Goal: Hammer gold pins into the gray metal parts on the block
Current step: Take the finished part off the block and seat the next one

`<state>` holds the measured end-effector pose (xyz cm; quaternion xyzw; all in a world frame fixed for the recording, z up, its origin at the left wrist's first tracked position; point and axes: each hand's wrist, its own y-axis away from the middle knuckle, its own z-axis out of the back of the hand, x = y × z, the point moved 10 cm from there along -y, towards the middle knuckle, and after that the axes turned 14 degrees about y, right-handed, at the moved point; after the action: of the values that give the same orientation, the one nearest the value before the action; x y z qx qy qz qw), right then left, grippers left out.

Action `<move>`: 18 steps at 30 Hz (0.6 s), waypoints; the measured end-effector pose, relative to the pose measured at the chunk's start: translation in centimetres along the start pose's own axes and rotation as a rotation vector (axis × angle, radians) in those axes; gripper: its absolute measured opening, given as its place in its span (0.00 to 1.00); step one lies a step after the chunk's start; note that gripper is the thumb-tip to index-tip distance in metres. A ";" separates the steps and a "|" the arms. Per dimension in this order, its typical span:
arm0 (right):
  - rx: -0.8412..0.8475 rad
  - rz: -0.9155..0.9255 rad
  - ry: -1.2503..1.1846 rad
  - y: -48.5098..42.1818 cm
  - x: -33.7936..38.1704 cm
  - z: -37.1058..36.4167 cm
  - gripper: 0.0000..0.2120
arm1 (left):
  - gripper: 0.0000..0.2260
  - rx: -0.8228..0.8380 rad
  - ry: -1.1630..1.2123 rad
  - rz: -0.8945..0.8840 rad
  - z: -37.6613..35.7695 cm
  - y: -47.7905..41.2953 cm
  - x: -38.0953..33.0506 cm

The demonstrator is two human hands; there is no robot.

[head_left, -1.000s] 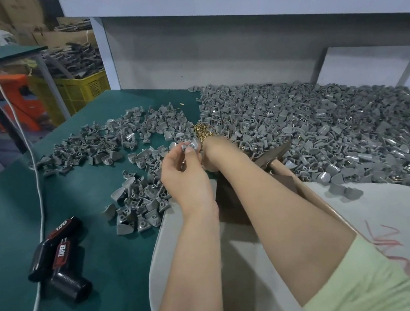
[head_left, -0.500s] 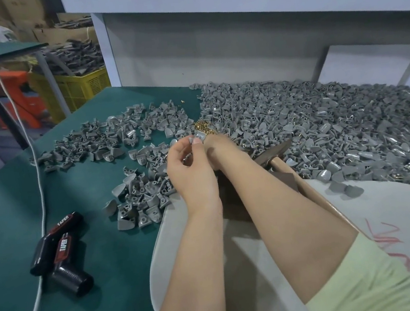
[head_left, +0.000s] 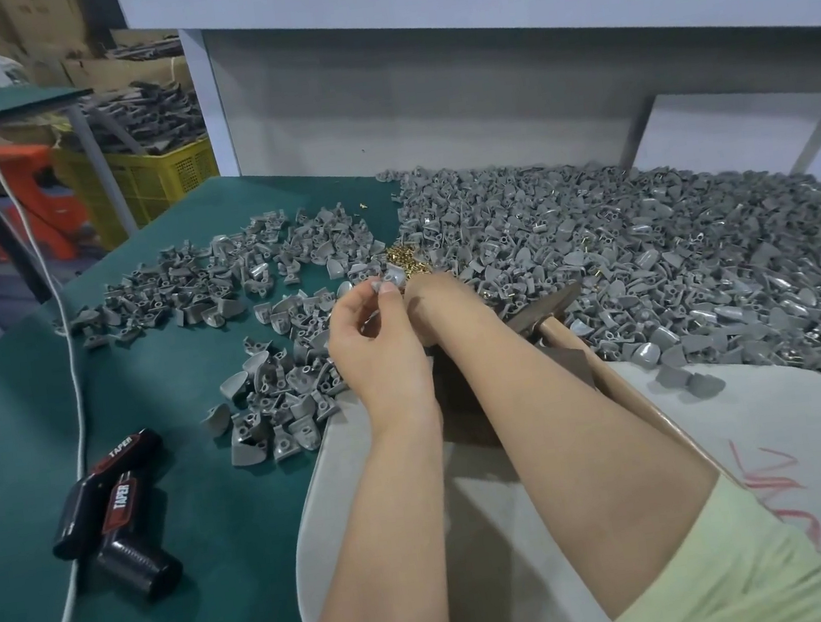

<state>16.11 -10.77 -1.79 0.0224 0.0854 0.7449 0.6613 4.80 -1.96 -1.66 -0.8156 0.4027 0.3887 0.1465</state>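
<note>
Step in hand: loading a pin, no hammering yet, as far as I can judge. My left hand (head_left: pixel 376 346) has one gray metal part (head_left: pixel 395 276) pinched between thumb and fingers (head_left: pixel 387 290), held up off the counter (head_left: pixel 222 566) just in front of the little heap of gold pins (head_left: pixel 405 261). That heap sits mid-counter, in the gap between the two spreads of loose gray parts.

My right hand (head_left: pixel 441 302) is tucked right behind the left one. Its fingers are hidden, so I honestly can't tell if it's got a pin or nothing.

The hammer (head_left: pixel 550 305) isn't in either hand. It's lying along the outside of my right forearm, head up against the big pile (head_left: pixel 649 250) on the right side. The block (head_left: pixel 461 408) is the dark thing between my wrists toward the near edge, mostly covered by my arms.

Next up, I reckon: get a pin started in the part's hole, seat the part on the block and keep it steady with the left, then free the right to grab the hammer. Tiny pin, so it has to go in straight before any tapping.
</note>
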 end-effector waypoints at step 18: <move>-0.395 -0.102 -1.010 13.5 -15.5 3.1 0.08 | 0.06 0.828 -0.989 -0.301 -8.1 7.1 1.3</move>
<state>5.28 -27.29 4.58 0.2486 -0.3834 0.6103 0.6471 3.97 -11.63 3.14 -0.4649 0.2859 0.5058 0.6680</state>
